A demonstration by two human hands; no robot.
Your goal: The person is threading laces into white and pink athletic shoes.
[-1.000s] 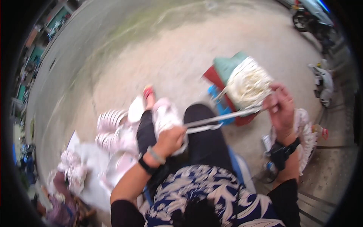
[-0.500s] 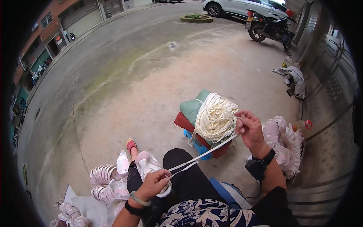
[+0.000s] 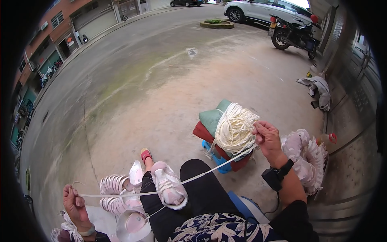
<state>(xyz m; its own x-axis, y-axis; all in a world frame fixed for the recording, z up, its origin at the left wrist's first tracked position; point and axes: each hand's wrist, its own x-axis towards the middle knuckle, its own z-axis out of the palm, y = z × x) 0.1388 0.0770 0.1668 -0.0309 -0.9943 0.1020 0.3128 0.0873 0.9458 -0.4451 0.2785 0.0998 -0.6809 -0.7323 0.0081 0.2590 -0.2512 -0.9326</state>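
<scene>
Pinching white lace [image 3: 217, 167] in closed fingertips of left hand [image 3: 76, 206] and right hand [image 3: 267, 140], held it extended across the pink-white shoe [image 3: 166, 173] on the lap [image 3: 207, 195], left of the lace bundle [image 3: 234, 129] atop folded cloths [image 3: 210, 117]. Probably risked snarling the bundle through hasty pulling, or dislodging the unheld shoe through abrupt posture change.

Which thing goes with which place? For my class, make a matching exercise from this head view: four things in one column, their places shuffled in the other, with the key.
Things
1. Left hand
2. Bundle of cream laces
3. Laced shoe upper
4. Black motorcycle

Places
A. On the person's lap
B. Near the white car
C. At the picture's lower left
D. On green and red cloth

Pairs: 1-C, 2-D, 3-A, 4-B
</scene>
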